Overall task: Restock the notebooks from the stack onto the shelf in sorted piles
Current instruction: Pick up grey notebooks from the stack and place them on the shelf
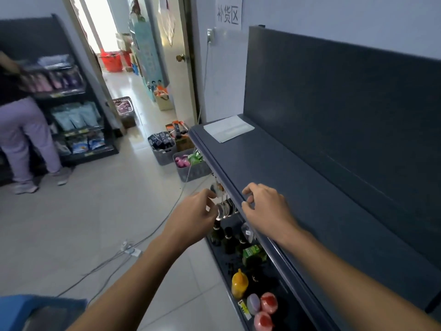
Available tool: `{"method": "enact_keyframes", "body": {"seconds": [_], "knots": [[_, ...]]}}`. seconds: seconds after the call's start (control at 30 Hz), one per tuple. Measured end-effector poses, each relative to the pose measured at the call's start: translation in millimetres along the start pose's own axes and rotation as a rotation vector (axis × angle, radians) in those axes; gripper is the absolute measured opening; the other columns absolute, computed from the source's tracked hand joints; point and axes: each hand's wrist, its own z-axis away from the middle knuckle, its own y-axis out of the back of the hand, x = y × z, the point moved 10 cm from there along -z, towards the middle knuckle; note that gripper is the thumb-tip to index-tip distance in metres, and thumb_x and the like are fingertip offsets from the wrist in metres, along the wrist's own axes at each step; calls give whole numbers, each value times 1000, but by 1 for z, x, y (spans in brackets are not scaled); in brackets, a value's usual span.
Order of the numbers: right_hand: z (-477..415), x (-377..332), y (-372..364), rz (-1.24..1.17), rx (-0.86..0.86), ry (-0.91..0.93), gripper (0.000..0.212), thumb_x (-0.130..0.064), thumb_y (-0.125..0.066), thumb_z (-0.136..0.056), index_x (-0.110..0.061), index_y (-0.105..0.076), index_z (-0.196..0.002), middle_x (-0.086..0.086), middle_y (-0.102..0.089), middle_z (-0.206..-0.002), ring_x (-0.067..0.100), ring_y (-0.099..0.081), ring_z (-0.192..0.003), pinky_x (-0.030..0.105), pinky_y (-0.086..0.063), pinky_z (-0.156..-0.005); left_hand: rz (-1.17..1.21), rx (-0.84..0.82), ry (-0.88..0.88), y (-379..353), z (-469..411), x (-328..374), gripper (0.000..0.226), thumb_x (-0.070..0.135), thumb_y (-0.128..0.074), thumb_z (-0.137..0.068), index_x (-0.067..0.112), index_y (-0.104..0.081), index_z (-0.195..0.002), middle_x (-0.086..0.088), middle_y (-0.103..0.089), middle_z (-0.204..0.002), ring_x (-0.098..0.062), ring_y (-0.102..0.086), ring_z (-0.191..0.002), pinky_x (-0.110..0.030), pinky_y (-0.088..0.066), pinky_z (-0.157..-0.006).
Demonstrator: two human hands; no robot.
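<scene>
A white paper sign (228, 14) on the wall above the shelf (322, 199) read "补货区" — the only legible writing. Labels on the goods were too blurred to read.

The dark blue-grey shelf ran along the wall on the right. One flat, pale notebook-like item (229, 128) lay at its far end, near the front corner.

Both hands hovered at the shelf's front lip, close together but apart. The left hand (193, 216) had its fingers curled toward a cluster of clear rings (226, 208) hanging just under the lip; whether it gripped them I could not tell. The right hand (265, 206) hung over the lip with fingers loosely curled, nothing visible in it.

Below the lip, a lower tray (222, 261) held dark bottles (228, 236), a green carton (253, 253), a yellow squeeze bottle (239, 284) and two red-lidded tubs (269, 302).

On the floor by the shelf's far end stood a grey basket (164, 156) of dark packets, a second grey basket (194, 172) with pink and green items, and a cardboard box (182, 143) of orange-and-black packs. Another basket (124, 107) with purplish goods sat by the doorway, and a red tub (112, 60) stood beyond it.

Cables (152, 232) trailed across the tiles to a power strip (130, 250). At the left, a person in lilac trousers (22, 137) stood at a black rack (105, 130) stocked with pale blue and purple packets — well apart from the shelf.
</scene>
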Motion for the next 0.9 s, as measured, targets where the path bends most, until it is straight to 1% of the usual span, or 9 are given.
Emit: {"method": "enact_keyframes", "body": {"seconds": [0.1, 0.23, 0.37, 0.53, 0.67, 0.9], "knots": [[-43, -16, -9, -2, 1, 0, 19, -30, -58, -92, -27, -61, -111, -9, -64, -102, 20, -63, -91, 39, -54, -82, 7, 8, 11, 15, -40, -29, 28, 32, -52, -96, 25, -59, -122, 17, -65, -99, -10, -64, -88, -37, -54, -82], [-94, -31, -26, 21, 4, -15, 18, -30, -60, -93, -27, -61, -110, -11, -63, -100, 16, -63, -89, 36, -53, -79, 7, 16, -23, 28, -91, -62, 28, 32, -52, -97, 24, -59, -123, 16, -66, -99, -11, -64, -92, -38, -55, -83], [-149, -50, -44, 47, 42, -64, 19, -31, -60, -93, -28, -61, -112, -13, -62, -98, 13, -60, -85, 29, -45, -72, 3, -13, -83, 40, -145, -99, 29, 34, -53, -97, 24, -58, -124, 14, -66, -103, -11, -62, -95, -37, -55, -84], [-199, -69, -64, 47, 78, -138, 21, -33, -61, -93, -29, -60, -114, -16, -61, -97, 10, -57, -83, 27, -41, -70, -15, -64, -149, 55, -202, -139, 29, 33, -52, -97, 24, -57, -124, 14, -66, -105, -12, -62, -95, -39, -55, -85], [-231, -70, -74, 44, 85, -215, 23, -34, -60, -93, -30, -60, -116, -16, -60, -98, 11, -59, -85, 28, -44, -70, -28, -91, -193, 61, -241, -157, 31, 35, -52, -97, 25, -57, -125, 13, -67, -108, -10, -63, -93, -38, -56, -85], [-294, -51, -87, 17, 91, -312, 20, -34, -60, -94, -31, -59, -114, -18, -59, -93, 8, -60, -83, 30, -49, -71, -8, -150, -276, 49, -318, -160, 30, 35, -51, -98, 23, -58, -125, 7, -66, -113, -11, -64, -95, -37, -58, -84]]}}
